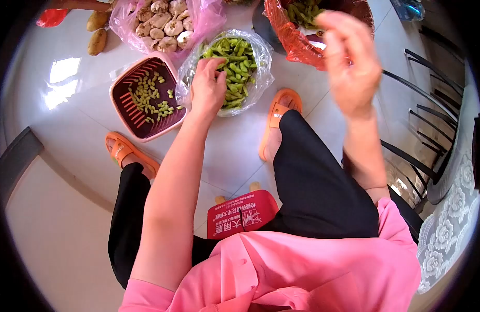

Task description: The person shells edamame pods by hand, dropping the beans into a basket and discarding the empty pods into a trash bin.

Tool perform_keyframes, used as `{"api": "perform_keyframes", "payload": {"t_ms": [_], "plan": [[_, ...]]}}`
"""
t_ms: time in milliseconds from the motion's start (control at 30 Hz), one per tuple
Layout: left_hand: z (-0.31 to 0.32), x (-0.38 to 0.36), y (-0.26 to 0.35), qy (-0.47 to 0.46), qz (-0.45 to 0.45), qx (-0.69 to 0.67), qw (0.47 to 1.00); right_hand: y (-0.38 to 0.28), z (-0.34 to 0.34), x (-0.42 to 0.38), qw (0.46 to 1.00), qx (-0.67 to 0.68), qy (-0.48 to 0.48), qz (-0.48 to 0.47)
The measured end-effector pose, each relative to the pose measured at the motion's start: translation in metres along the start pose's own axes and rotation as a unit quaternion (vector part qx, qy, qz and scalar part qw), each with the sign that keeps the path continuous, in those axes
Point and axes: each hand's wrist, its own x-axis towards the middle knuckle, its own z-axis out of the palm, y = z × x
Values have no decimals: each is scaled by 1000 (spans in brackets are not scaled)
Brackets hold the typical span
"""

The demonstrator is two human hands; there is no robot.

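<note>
My left hand (pixel 207 87) reaches over the left side of a clear plastic bag (pixel 266 60) of green pods (pixel 239 67), its fingers curled at the pods; whatever it may hold is hidden. Left of it, a pink and dark basket (pixel 117 104) contains shelled green beans (pixel 143 93). My right hand (pixel 354 65), blurred by motion, is raised in front of a container lined with a red plastic bag (pixel 286 39), which has pods or shells inside. Its fingertips are smeared, so its grip is unclear.
A pink bag (pixel 206 18) of garlic bulbs (pixel 167 28) lies beyond the basket, with potatoes (pixel 97 41) to its left. Orange sandals (pixel 272 117) are on my feet. A red printed object (pixel 242 214) lies between my legs. Black metal chair legs (pixel 419 122) and lace cloth (pixel 448 229) are at right.
</note>
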Motion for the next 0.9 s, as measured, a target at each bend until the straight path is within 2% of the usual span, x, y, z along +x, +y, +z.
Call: {"api": "perform_keyframes", "payload": {"t_ms": [33,67,133,167,233,300,367,400,467,500,567,600,633,700,733,800,833,900], "plan": [[4,1,-5,-2,-2,1,1000,-17,0,-10,997,4,-78,13],[9,5,-9,22,-3,30,999,-13,9,-22,994,8,-110,-25],[14,15,-14,59,31,55,996,-24,27,-42,981,89,-153,75],[14,18,-17,57,31,55,996,-23,32,-50,974,98,-189,81],[9,29,-15,4,27,178,984,-16,43,-64,966,103,-224,79],[5,36,-9,-11,31,194,981,-13,46,-72,961,103,-242,85],[-5,37,5,1,82,204,976,-13,49,-75,956,105,-258,89],[-7,33,15,50,137,200,969,-12,51,-74,943,122,-256,175],[-7,17,37,79,140,169,972,-8,60,-79,903,174,-217,328],[-5,7,47,107,140,136,975,-2,64,-81,904,173,-216,326],[7,-19,56,118,121,33,985,4,70,-83,836,316,-203,399],[8,-31,63,122,74,13,990,2,65,-81,799,348,-237,429],[6,-39,62,115,67,10,991,2,64,-83,798,350,-242,427],[0,-53,62,94,53,12,994,0,63,-89,749,393,-298,443],[-3,-59,63,101,48,15,994,-3,63,-91,736,405,-303,451],[-9,-69,69,64,-71,-94,991,-9,62,-89,718,406,-309,473],[-10,-73,72,71,-73,-90,991,-11,62,-87,705,402,-305,498],[-10,-77,79,69,-132,-220,964,-13,62,-81,714,399,-308,486]]}}
